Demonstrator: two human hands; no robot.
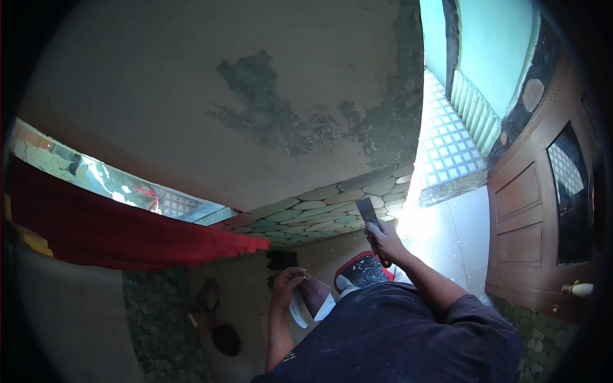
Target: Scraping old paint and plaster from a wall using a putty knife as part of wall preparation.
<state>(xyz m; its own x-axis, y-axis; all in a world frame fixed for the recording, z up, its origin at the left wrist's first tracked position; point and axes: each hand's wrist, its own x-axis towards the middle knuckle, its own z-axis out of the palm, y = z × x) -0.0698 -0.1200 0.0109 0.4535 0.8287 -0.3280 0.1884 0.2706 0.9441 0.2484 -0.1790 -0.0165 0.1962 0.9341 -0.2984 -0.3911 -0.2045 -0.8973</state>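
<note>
In my right hand is a scraper with a flat metal blade, held blade up in front of the stone-patterned lower wall. My left hand, lower and to the left, grips a sheet of sandpaper whose pale backing shows at its curled edges. Above both hands, the painted wall has a grey patch of bare or peeled surface, and a rough grey strip runs down its right edge. Neither hand nor the scraper plainly touches the wall.
A red curtain hangs at the left below a narrow opening. At the right stands a brown wooden door beside a bright doorway with a raised step. A dark, red-rimmed mat or container, speckled white, lies by my feet. Dark objects rest on the floor.
</note>
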